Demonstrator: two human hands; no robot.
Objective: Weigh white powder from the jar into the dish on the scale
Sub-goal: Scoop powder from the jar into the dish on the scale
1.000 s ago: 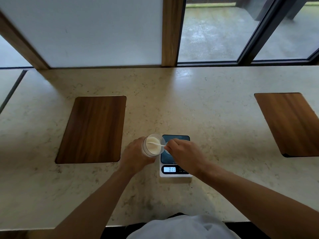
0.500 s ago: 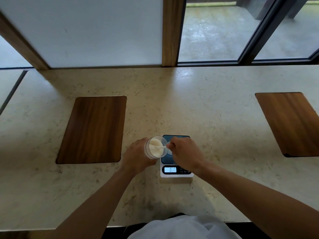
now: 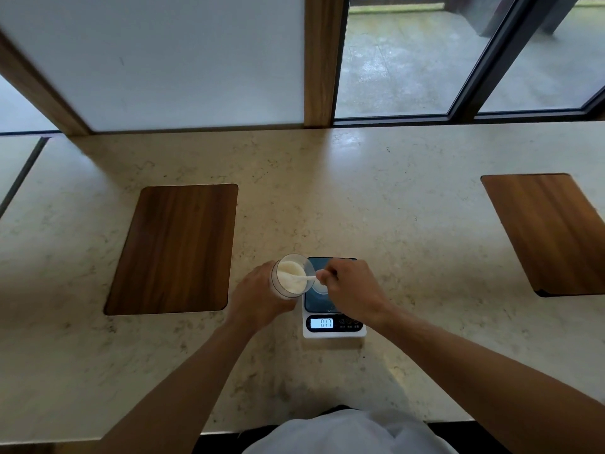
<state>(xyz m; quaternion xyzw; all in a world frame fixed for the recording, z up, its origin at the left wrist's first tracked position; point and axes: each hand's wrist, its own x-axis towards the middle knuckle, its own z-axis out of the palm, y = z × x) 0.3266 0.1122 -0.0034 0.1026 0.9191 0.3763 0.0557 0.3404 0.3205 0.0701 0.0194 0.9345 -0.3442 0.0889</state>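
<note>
Right fingers: pinched on the handle of a small white spoon (image 3: 302, 278), near its end, knuckles up
Right hand (image 3: 353, 290): held over the scale's platform, covering much of it
Left fingers: curled round the far side of the jar (image 3: 290, 279), mostly hidden behind it
Left hand (image 3: 258, 298): wrapped about the jar's body just left of the scale, tipping it so the mouth faces right and toward the camera
Spoon: lies nearly level, its bowl end inside the jar's mouth against the powder, its handle running right to the pinch
White powder (image 3: 289, 277): heaped inside the clear jar, filling a good part of it
Dish (image 3: 319, 287): small, clear and round, on the left part of the platform, just beside the jar's rim and partly under the right hand; whether it holds powder cannot be told
Scale (image 3: 334, 327): white body, dark blue platform, lit display at the near edge reading 017
Counter (image 3: 393, 208): pale speckled stone, carrying the scale
Wooden boards: one brown board (image 3: 173, 249) well to the left of the hands, another (image 3: 550, 232) well to the right, both flat on the counter
Window (image 3: 399, 54): beyond the counter's far edge
</note>
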